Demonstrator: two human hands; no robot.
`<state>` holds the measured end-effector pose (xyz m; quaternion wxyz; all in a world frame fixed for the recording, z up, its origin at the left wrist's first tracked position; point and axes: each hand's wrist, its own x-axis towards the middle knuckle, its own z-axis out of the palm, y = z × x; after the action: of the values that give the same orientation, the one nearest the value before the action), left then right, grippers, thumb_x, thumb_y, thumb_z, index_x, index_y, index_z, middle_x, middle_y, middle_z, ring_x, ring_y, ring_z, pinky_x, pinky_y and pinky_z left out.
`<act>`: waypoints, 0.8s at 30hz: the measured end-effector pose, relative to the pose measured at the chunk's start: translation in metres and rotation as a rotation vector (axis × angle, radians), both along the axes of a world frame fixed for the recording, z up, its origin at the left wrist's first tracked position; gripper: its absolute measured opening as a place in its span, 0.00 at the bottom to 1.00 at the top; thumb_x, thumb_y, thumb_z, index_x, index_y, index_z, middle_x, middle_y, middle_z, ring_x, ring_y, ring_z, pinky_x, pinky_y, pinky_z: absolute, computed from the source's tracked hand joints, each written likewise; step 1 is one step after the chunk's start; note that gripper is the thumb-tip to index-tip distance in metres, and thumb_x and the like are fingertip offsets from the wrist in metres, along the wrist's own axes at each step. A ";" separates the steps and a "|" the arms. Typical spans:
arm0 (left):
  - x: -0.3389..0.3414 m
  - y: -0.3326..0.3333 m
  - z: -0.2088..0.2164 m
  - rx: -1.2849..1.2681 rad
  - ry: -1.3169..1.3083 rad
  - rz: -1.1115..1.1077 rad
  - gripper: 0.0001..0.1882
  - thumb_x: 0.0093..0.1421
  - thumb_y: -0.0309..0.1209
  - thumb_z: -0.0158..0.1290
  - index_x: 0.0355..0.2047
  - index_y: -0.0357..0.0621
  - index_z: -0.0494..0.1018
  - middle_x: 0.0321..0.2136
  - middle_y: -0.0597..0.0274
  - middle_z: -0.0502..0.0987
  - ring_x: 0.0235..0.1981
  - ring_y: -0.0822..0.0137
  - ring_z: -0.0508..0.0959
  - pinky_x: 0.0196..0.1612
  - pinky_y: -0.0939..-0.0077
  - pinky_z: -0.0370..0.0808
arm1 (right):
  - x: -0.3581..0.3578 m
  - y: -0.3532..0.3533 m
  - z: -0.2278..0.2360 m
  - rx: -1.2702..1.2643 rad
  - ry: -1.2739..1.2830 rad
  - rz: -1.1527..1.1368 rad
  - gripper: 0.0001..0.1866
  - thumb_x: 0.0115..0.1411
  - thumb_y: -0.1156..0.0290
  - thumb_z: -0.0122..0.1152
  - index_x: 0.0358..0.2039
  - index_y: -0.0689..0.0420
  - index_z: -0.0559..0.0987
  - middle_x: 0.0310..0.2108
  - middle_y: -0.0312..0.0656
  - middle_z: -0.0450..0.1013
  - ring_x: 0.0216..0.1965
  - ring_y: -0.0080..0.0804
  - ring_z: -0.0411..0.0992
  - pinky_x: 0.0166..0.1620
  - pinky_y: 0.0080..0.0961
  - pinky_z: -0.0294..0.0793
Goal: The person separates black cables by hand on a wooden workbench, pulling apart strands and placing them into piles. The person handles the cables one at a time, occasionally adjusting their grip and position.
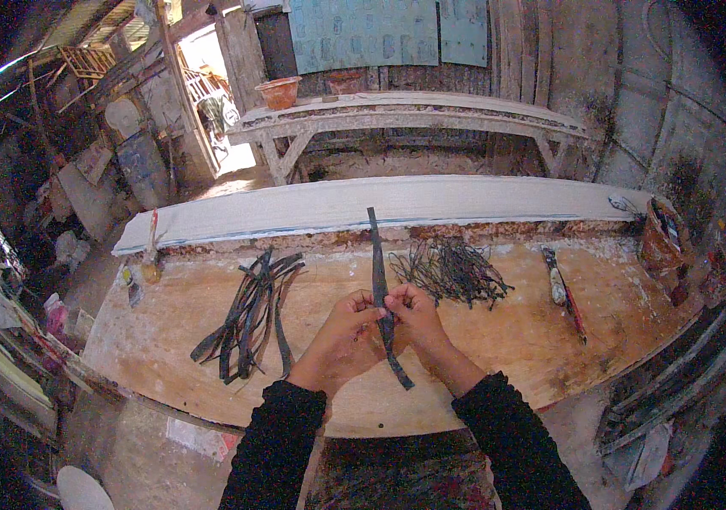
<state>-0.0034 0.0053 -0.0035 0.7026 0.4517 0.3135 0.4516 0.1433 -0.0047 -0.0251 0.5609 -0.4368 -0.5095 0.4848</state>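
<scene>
Over the middle of the wooden table (465, 365), both my hands pinch one dark flat strip (377, 255), which runs upright between them, its lower end hanging near the tabletop. My left hand (353, 319) has thumb and fingers closed on the strip's left side. From the other side my right hand (416, 313) grips it at about the same height. A loose pile of similar dark strips (248, 319) lies to the left. Right of the held strip sits a tangled heap of thin black cords (456, 270).
A pale raised board (380, 202) runs along the table's far side. A knife-like tool (558, 287) and a red pen-like stick (575, 316) lie at right, near a brown container (665, 234). A bench (414, 106) with an orange pot (279, 93) stands behind.
</scene>
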 end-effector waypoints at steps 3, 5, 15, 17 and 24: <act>-0.001 0.002 -0.003 -0.050 -0.049 -0.032 0.05 0.53 0.24 0.55 0.30 0.40 0.70 0.25 0.67 0.75 0.23 0.77 0.72 0.25 0.82 0.70 | 0.001 0.002 -0.003 0.021 -0.023 -0.028 0.04 0.58 0.70 0.55 0.31 0.55 0.71 0.24 0.30 0.68 0.27 0.16 0.65 0.31 0.16 0.64; 0.000 -0.004 0.003 -0.137 -0.119 -0.034 0.05 0.53 0.24 0.55 0.28 0.41 0.69 0.25 0.66 0.75 0.23 0.77 0.72 0.25 0.81 0.70 | 0.002 0.002 -0.001 0.015 -0.051 -0.049 0.04 0.58 0.70 0.55 0.31 0.55 0.71 0.24 0.30 0.68 0.27 0.16 0.64 0.31 0.15 0.64; -0.002 0.006 -0.015 0.036 -0.009 0.119 0.07 0.54 0.25 0.55 0.25 0.44 0.66 0.21 0.69 0.71 0.19 0.79 0.69 0.21 0.86 0.65 | -0.003 -0.009 0.017 -0.105 0.175 0.085 0.05 0.57 0.75 0.55 0.35 0.59 0.72 0.26 0.32 0.69 0.27 0.18 0.67 0.32 0.16 0.67; -0.005 0.008 -0.011 0.041 0.038 0.120 0.07 0.54 0.25 0.55 0.25 0.44 0.67 0.21 0.69 0.71 0.19 0.79 0.69 0.21 0.86 0.65 | -0.002 -0.007 0.010 -0.129 0.180 0.116 0.06 0.55 0.77 0.56 0.35 0.60 0.72 0.26 0.33 0.69 0.27 0.19 0.68 0.33 0.17 0.68; -0.002 0.005 -0.004 0.123 0.163 0.196 0.05 0.54 0.25 0.55 0.26 0.43 0.68 0.20 0.69 0.71 0.19 0.79 0.68 0.21 0.86 0.65 | 0.000 -0.011 0.021 -0.227 0.203 0.079 0.05 0.54 0.78 0.57 0.32 0.60 0.73 0.26 0.33 0.70 0.26 0.20 0.67 0.31 0.17 0.67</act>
<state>-0.0058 0.0106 -0.0073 0.5983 0.4964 0.3837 0.4985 0.1431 -0.0160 -0.0044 0.5369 -0.4257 -0.4091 0.6026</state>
